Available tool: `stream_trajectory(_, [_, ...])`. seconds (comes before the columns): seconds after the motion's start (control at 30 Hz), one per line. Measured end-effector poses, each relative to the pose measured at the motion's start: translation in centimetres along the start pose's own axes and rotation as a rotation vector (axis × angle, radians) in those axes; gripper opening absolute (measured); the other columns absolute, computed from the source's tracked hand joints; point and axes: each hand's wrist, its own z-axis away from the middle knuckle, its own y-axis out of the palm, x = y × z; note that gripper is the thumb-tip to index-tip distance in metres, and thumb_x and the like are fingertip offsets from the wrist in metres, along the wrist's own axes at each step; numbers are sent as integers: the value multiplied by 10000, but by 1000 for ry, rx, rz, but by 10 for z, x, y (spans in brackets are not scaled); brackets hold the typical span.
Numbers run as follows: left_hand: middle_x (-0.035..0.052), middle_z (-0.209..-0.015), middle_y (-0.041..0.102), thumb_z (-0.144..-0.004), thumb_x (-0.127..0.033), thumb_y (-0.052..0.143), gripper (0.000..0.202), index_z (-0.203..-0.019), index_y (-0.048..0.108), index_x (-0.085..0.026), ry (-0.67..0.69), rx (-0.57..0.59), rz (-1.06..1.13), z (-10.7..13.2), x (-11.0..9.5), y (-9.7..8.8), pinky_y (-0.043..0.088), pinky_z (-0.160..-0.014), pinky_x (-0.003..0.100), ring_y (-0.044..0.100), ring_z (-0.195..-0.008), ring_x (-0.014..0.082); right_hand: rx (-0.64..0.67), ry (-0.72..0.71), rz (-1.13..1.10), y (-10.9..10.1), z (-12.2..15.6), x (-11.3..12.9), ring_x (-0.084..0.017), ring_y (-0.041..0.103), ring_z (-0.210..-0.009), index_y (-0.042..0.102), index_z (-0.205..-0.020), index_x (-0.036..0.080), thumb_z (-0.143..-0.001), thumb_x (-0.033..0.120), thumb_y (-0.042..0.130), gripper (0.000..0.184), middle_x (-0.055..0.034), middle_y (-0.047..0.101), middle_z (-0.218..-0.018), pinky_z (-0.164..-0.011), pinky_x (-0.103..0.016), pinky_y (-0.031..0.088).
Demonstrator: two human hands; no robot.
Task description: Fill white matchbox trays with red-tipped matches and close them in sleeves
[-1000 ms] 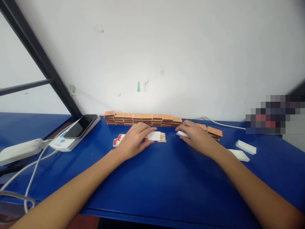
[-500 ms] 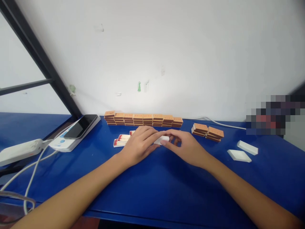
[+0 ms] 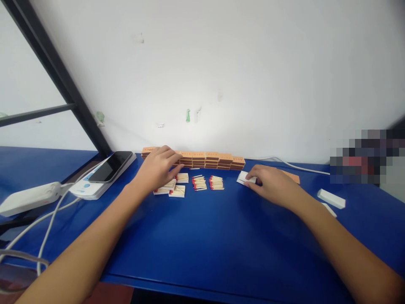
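My left hand [image 3: 158, 168] hovers over the left end of a low row of stacked orange matchboxes [image 3: 209, 160] by the wall, fingers curled loosely with nothing in them that I can see. Beneath and beside it lie open white trays of matches [image 3: 172, 188] and two loose bundles of red-tipped matches [image 3: 208, 183] on the blue table [image 3: 202, 236]. My right hand [image 3: 272, 184] rests on the table to the right, fingertips pinching a small white tray [image 3: 244, 178]. It covers most of a second orange matchbox pile [image 3: 292, 177].
A phone on a white and blue device [image 3: 103, 174] sits at the left, with a white power adapter [image 3: 30, 197] and cables trailing off the table edge. White box pieces [image 3: 330, 199] lie at the right. A black metal frame [image 3: 60, 84] leans at the left.
My hands were together over a white tray at the centre. They have parted: the left went back and left to the matchbox row, the right went right with a white tray. Match bundles now show.
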Motion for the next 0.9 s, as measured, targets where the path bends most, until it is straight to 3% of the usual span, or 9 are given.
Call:
stream_trajectory(0.1, [97,-930,749,-1026,-325,593,213,-1037,747,-177,-36,41,57,3,8,5,498,-813,412,644,-903,270,-12,-1,4,-3,1,7,-269,720,-847,781,-958,228,-986,423,556,299,-94,772,-1033,-722,-399,531])
stream_trajectory(0.2, [94,-951,758,-1032,-335,580,244,-989,757,-172,-89,86,165,1,2,16,516,-867,410,658,-938,264,-40,28,-12,-8,0,14,-253,710,-836,778,-1016,234,-998,428,558,294,-85,761,-1046,-721,-379,516])
stream_trajectory(0.37, [105,-1077,774,-1013,-262,567,233,-1099,768,-179,-129,254,238,-13,-17,36,532,-955,415,680,-1066,281,26,27,13,-3,-1,18,-240,684,-816,743,-929,231,-936,340,677,128,-59,718,-925,-692,-343,462])
stream_trajectory(0.6, [161,-1163,752,-1041,-165,389,382,-1247,709,-137,-126,346,198,-26,-26,58,500,-951,467,662,-1107,316,-7,18,-10,4,-1,21,-220,671,-791,729,-932,235,-976,292,626,125,-48,711,-931,-656,-329,417])
stream_trajectory(0.77, [176,-1168,731,-1047,-185,362,400,-1261,696,-130,-158,364,216,-26,-31,62,466,-963,513,619,-1151,349,-47,38,-36,-4,-2,25,-220,663,-779,731,-919,228,-994,302,598,169,-55,709,-909,-664,-328,423])
stream_trajectory(0.9, [141,-1224,721,-1059,-225,397,366,-1285,680,-168,-146,390,283,-22,-37,57,464,-977,466,631,-1167,312,-52,52,-40,-7,-2,23,-215,655,-760,724,-916,226,-987,300,598,162,-51,704,-891,-662,-328,417])
